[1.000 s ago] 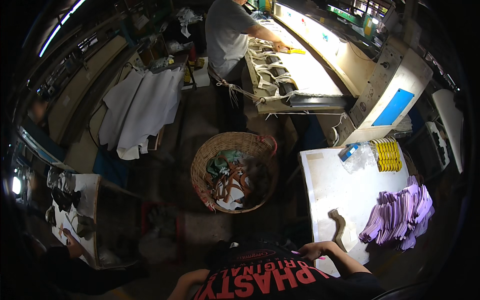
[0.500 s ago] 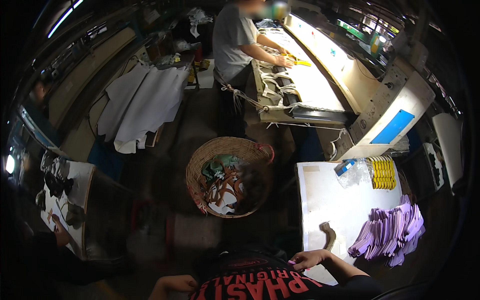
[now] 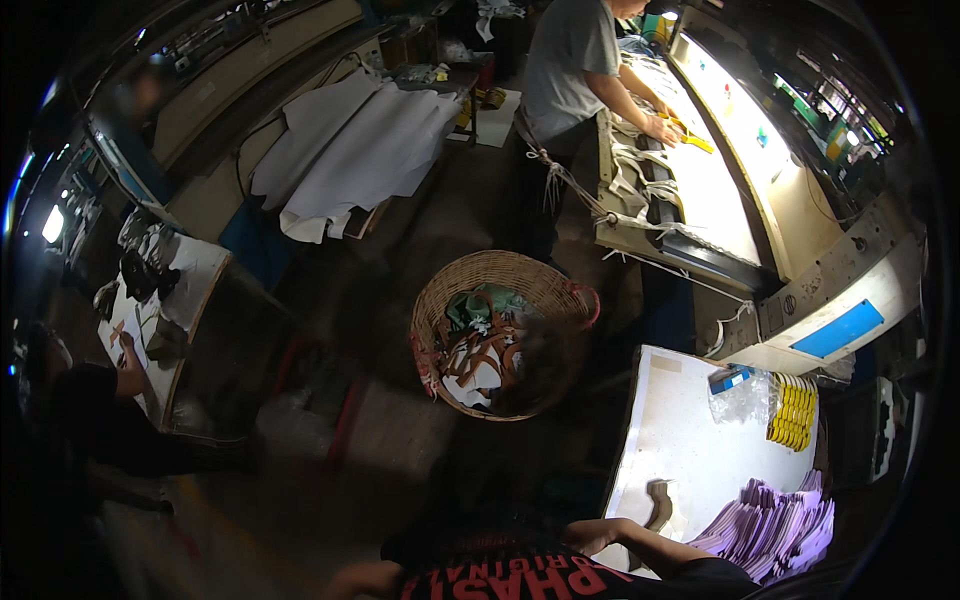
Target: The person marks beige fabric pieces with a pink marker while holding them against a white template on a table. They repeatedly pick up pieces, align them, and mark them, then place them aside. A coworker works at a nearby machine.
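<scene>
At the lower edge, my left hand is blurred beside the front of my black shirt, which has red lettering. My right hand rests close against the shirt's right side, its fingertips hidden. Whether either hand holds anything does not show. Nearest to my right arm is a white-topped table. On it lie a stack of brown curved pieces and a large fanned pile of lilac cut pieces.
A wicker basket with scraps stands on the floor ahead. Yellow cutter-like shapes and a clear plastic bag lie on the table. A co-worker handles a yellow piece at a lit machine. White sheets hang over a bench; another person's hand is at left.
The view has turned left, shifting most things rightward. My right hand has drawn in against the shirt; the small pink bit at its fingertips no longer shows. My left hand is lower and blurred.
</scene>
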The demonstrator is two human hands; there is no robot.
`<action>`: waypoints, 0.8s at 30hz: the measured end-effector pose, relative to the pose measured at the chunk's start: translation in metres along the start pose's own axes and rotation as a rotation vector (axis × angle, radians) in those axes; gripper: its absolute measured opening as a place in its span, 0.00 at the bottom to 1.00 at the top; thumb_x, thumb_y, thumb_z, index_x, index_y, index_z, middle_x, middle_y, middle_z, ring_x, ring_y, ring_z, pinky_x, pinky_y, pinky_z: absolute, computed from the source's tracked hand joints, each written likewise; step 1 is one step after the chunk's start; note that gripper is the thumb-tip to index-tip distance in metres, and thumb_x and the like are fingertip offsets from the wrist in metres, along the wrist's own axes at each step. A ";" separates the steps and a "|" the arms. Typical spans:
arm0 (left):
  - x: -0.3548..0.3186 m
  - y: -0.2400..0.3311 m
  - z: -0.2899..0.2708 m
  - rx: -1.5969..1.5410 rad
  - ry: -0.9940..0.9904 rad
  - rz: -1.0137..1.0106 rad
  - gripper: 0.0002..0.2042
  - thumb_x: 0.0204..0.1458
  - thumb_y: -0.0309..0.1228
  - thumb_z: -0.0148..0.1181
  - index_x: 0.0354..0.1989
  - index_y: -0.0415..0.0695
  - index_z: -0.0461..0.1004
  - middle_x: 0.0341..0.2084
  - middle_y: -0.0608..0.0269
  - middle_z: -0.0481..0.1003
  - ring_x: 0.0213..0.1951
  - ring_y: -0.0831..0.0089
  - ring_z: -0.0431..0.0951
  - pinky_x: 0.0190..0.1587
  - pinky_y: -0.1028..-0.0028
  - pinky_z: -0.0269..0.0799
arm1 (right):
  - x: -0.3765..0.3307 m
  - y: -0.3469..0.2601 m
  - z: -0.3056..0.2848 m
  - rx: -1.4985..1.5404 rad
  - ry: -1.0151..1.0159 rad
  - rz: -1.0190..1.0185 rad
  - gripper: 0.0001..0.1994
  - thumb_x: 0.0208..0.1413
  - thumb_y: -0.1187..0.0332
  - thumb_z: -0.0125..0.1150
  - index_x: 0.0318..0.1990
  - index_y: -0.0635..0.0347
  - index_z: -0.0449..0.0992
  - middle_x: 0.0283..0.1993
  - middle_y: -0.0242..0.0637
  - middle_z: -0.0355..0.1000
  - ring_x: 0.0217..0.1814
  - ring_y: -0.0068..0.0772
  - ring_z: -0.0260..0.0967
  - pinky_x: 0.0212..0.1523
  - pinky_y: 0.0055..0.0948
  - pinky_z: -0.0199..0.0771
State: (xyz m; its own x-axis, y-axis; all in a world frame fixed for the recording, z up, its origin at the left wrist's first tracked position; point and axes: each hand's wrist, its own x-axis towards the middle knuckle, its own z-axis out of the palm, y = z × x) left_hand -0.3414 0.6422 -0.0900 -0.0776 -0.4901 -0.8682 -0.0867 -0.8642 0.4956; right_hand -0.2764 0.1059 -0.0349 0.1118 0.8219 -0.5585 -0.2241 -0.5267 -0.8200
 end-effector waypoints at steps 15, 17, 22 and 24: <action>-0.031 -0.040 0.105 -0.938 0.226 0.204 0.18 0.60 0.41 0.64 0.47 0.35 0.80 0.42 0.50 0.84 0.41 0.58 0.82 0.48 0.60 0.76 | 0.085 -0.035 -0.044 0.376 -0.334 0.285 0.19 0.71 0.58 0.53 0.24 0.52 0.72 0.18 0.19 0.61 0.19 0.14 0.56 0.22 0.23 0.56; -0.040 -0.056 0.118 -1.079 0.235 0.248 0.19 0.60 0.41 0.63 0.46 0.35 0.80 0.42 0.51 0.84 0.41 0.58 0.82 0.48 0.61 0.77 | 0.107 -0.052 -0.044 0.403 -0.361 0.260 0.20 0.72 0.57 0.53 0.24 0.52 0.72 0.18 0.19 0.60 0.19 0.15 0.55 0.22 0.23 0.56; -0.070 -0.090 0.145 -1.302 0.424 0.144 0.20 0.61 0.44 0.62 0.50 0.37 0.81 0.44 0.53 0.84 0.43 0.60 0.83 0.51 0.63 0.77 | 0.149 -0.102 -0.045 0.550 -0.193 0.401 0.20 0.72 0.52 0.57 0.33 0.56 0.81 0.21 0.18 0.65 0.20 0.15 0.60 0.23 0.21 0.58; -0.082 -0.109 0.146 -1.274 0.519 -0.045 0.23 0.62 0.46 0.63 0.57 0.41 0.80 0.47 0.52 0.84 0.46 0.63 0.84 0.54 0.65 0.76 | 0.175 -0.122 -0.040 0.456 -0.032 0.378 0.20 0.72 0.52 0.58 0.43 0.61 0.84 0.27 0.23 0.74 0.26 0.14 0.68 0.27 0.20 0.64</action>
State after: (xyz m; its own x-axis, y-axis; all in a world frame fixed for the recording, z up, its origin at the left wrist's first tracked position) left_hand -0.4708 0.7934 -0.0698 0.3018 -0.2013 -0.9319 0.9047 -0.2480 0.3465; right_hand -0.1909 0.3057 -0.0378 -0.0841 0.6052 -0.7916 -0.6373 -0.6433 -0.4242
